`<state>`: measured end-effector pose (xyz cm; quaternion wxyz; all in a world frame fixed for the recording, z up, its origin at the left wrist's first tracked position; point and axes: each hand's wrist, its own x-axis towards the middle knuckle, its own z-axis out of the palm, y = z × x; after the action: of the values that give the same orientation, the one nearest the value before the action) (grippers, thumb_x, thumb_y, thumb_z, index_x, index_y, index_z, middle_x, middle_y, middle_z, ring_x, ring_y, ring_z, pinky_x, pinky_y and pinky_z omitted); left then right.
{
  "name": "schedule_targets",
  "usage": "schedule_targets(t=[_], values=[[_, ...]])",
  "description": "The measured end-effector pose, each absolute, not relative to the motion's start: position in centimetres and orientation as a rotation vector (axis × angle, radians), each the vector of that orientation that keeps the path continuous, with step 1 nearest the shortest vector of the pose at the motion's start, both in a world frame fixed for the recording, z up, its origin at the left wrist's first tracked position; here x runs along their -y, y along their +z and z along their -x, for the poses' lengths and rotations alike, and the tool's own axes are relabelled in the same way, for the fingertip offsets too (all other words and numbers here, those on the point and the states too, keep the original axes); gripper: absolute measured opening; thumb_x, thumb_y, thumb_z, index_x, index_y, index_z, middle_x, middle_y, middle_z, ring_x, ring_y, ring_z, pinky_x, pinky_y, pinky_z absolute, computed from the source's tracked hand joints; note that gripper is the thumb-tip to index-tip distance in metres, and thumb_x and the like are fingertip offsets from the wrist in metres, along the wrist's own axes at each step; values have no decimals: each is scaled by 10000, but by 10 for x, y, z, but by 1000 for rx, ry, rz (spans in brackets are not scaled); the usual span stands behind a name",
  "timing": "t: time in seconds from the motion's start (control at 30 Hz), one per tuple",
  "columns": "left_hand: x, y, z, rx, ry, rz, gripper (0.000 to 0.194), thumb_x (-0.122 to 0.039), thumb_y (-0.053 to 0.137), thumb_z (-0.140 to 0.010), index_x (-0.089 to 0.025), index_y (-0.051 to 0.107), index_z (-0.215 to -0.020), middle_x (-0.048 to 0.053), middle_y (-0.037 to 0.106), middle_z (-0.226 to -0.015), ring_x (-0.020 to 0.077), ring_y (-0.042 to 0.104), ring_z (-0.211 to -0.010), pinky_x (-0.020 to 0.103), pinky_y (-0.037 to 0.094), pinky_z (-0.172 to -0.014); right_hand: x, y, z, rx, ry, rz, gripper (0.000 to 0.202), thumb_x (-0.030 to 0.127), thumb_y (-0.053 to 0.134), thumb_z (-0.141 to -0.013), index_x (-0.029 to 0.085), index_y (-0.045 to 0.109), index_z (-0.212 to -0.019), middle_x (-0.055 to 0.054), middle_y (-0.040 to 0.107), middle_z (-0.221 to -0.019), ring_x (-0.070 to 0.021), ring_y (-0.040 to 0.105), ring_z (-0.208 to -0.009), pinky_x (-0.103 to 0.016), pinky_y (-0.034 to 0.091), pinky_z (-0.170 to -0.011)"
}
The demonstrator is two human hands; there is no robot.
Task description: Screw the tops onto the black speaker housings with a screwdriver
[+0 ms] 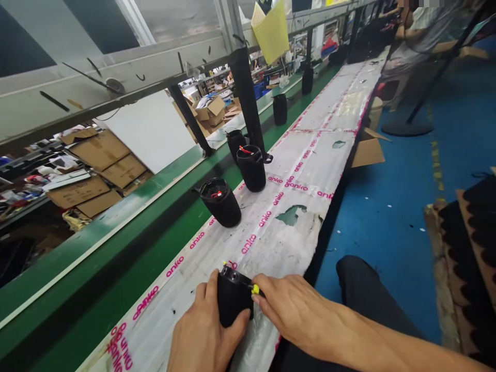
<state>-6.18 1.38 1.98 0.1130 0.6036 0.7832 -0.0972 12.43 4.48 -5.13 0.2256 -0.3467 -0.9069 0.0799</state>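
My left hand (211, 325) is wrapped round a black cylindrical speaker housing (234, 305), tilted on the wrapped bench top, with thin red and yellow wires sticking out of its open end. Against the housing's rim, my right hand (287, 305) pinches a small yellow-and-black tool (255, 289); its exact kind is mostly hidden by the fingers. Farther up the bench stand two similar housings, a near one (222, 204) and another one (251, 170), both with open tops and red wires showing inside.
White plastic printed with pink lettering covers the bench (248, 253), torn in places. A green conveyor (155, 217) runs along the left, bearing more black housings (279, 109). A metal frame post (248, 98) rises beside it. Cardboard boxes (103, 155) lie beyond. A person (418, 31) sits at the far right.
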Motion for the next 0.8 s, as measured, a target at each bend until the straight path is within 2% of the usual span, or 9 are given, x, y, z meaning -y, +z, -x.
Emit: schedule_targets(t=[0.13, 0.33, 0.47, 0.63, 0.73, 0.8], values=[[-12, 17, 58, -2338, -295, -1772, 714, -462, 512, -901, -187, 239, -1501, 126, 534, -1337, 291, 671, -973, 399, 500, -778, -44, -51, -123, 2501, 218, 967, 196, 299, 344, -1058, 195, 432, -1198, -9, 603, -870, -204, 553, -693, -357, 268, -639], [-11, 18, 54, -2359, -312, -1791, 716, -464, 506, -909, -162, 246, -1503, 128, 568, -1301, 294, 674, -963, 411, 509, -788, -45, -54, -122, 2515, 256, 1006, 135, 300, 348, -1054, 215, 440, -1104, 9, 578, -816, -198, 529, -633, -364, 243, -611], [-9, 11, 53, -2408, -324, -1848, 707, -450, 519, -909, -148, 265, -1495, 121, 594, -1266, 287, 681, -933, 401, 526, -740, -40, -57, -119, 2519, 134, 1053, 149, 310, 377, -1040, 213, 437, -1136, 11, 554, -784, -202, 522, -627, -362, 261, -610], [-4, 2, 50, -2457, -348, -2023, 690, -442, 513, -912, -118, 289, -1479, 101, 625, -1164, 269, 684, -840, 370, 528, -649, -37, -48, -119, 2567, 79, 1121, 145, 215, 507, -953, 211, 450, -1086, 13, 541, -737, -216, 543, -609, -356, 311, -599], [-3, 1, 45, -2495, -348, -2117, 662, -431, 508, -915, -73, 326, -1441, 95, 627, -1077, 250, 677, -768, 354, 521, -602, -44, -37, -119, 2660, 127, 1079, 159, 140, 563, -875, 203, 466, -984, 19, 529, -664, -209, 529, -531, -351, 279, -519], [-4, 1, 43, -2508, -355, -2134, 657, -450, 491, -920, -63, 329, -1426, 96, 620, -1078, 251, 677, -756, 362, 525, -576, -49, -31, -119, 2691, 125, 1027, 152, 144, 578, -861, 194, 482, -967, 15, 536, -646, -208, 534, -519, -351, 266, -492]])
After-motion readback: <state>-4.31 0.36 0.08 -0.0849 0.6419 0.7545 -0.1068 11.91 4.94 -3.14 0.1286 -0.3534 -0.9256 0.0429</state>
